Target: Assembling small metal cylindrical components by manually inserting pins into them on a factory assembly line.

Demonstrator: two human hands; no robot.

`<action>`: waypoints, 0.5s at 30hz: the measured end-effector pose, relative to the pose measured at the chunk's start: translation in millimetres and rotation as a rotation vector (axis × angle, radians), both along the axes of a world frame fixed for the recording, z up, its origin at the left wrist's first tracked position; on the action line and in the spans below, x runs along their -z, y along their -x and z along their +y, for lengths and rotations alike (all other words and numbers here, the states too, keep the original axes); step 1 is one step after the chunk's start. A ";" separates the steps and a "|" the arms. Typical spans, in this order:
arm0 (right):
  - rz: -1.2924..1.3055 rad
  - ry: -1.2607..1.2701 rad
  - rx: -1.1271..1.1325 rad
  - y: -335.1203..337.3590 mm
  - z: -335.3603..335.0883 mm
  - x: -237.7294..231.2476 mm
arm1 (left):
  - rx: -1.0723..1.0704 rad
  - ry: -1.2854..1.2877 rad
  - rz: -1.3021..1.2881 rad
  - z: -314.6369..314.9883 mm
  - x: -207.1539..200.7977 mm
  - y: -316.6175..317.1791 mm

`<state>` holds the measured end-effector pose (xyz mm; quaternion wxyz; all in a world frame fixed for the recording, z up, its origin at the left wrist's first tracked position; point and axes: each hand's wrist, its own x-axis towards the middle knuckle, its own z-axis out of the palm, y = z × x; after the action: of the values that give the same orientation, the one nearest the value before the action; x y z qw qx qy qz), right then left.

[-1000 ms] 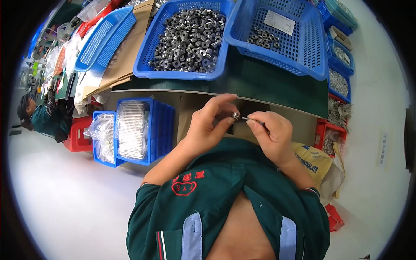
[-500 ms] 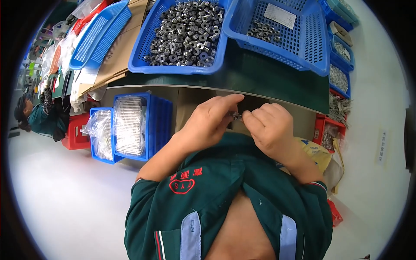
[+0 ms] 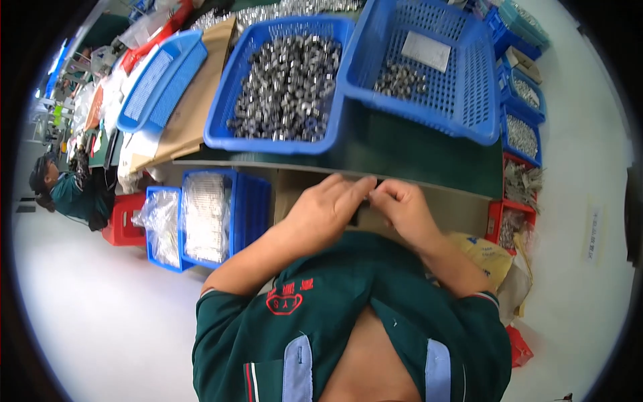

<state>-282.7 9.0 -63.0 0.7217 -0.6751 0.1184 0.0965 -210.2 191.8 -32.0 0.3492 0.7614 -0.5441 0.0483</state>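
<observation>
Just below the front edge of the green worktable [image 3: 429, 151], my left hand [image 3: 325, 208] and my right hand [image 3: 408, 213] meet at the fingertips. Both have their fingers closed in a pinch. Whatever lies between them is mostly hidden; only a small dark bit shows. Beyond my left hand, a blue basket [image 3: 268, 145] holds a heap of small shiny metal nut-like pieces [image 3: 288, 87]. Right of it, a second blue basket [image 3: 469, 87] contains a smaller pile of metal pieces [image 3: 400, 82] and a white paper slip [image 3: 426, 51].
Blue crates [image 3: 251, 208] with plastic-wrapped parts stand below the table at left. Cardboard [image 3: 194, 107] and a tilted blue basket [image 3: 164, 84] lie on the table's left. Red bins [image 3: 522, 184] and a yellow bag [image 3: 482, 254] flank the right. A person [image 3: 77, 197] sits far left.
The view has tipped, so table and baskets appear lower. My hands stay together by the table edge, the right one turned slightly; the small metal part seen between them is now mostly hidden.
</observation>
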 end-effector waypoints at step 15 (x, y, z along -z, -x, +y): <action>-0.619 0.804 0.270 -27.0 -45.9 16.4 | 0.030 -0.255 -0.063 -95.5 -52.6 -159.7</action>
<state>-255.7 -36.9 -79.4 0.4129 -0.8744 0.0131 -0.2546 -50.5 96.3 20.6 0.2332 0.7894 -0.5679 -0.0026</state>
